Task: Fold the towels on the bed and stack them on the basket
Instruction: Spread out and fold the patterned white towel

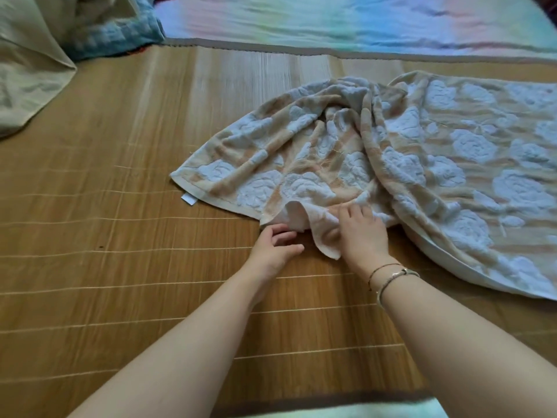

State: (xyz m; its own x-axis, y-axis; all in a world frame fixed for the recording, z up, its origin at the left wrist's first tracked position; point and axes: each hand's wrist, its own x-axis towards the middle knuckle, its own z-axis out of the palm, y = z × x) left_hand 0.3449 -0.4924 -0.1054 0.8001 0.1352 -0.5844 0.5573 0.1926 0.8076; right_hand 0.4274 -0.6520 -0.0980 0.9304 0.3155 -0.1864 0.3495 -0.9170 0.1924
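A large beige towel [407, 152] with white rose patterns lies crumpled on the bamboo mat [105, 191] that covers the bed. Its left part is bunched and a small white tag sticks out at the left hem. My right hand [361, 233] grips a loose corner flap of the towel at its near edge, thumb under the cloth. My left hand [277, 248] sits just left of that flap, fingers loosely curled and touching the hem, holding nothing that I can make out. No basket is in view.
A cream blanket [27, 70] is heaped at the far left with a blue quilted cloth [120, 34] behind it. A pastel rainbow sheet [346, 19] runs along the far side. Bare mat spreads to the left and in front.
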